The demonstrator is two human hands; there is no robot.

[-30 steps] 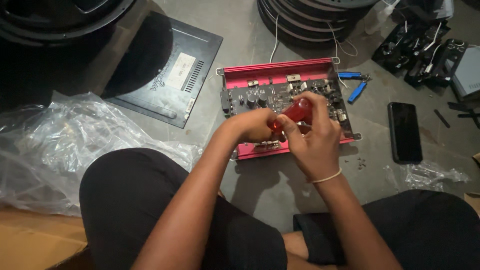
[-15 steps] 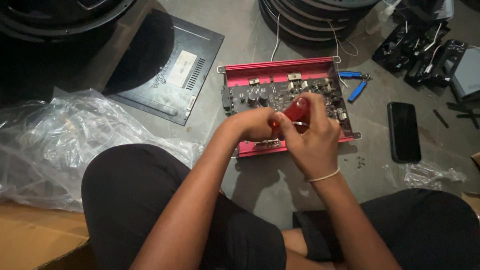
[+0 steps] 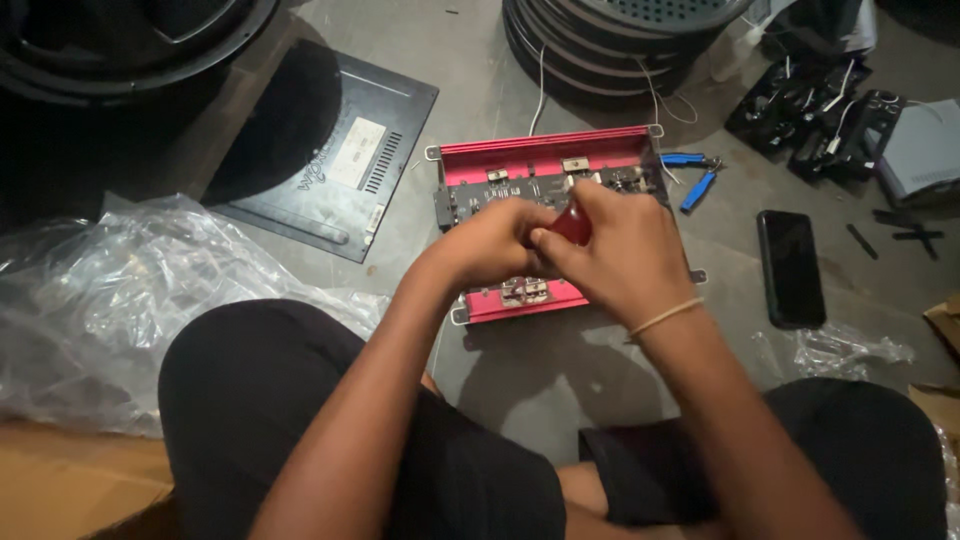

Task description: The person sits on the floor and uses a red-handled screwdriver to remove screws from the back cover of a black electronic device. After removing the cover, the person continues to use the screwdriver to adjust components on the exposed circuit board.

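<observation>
An open red metal case with a circuit board inside lies on the grey floor in front of me. Both hands hover over its middle. My right hand is closed around a screwdriver with a red handle, held upright over the board. My left hand is closed against the lower part of the same tool, fingers curled; the tip is hidden under my hands.
A black cover plate lies to the left, crumpled clear plastic beside my left knee. Blue-handled pliers, a black phone and dark parts lie to the right. Stacked round speakers stand behind the case.
Both hands stay on the screwdriver over the board; the right hand has turned slightly on the handle. The view has shifted a little.
</observation>
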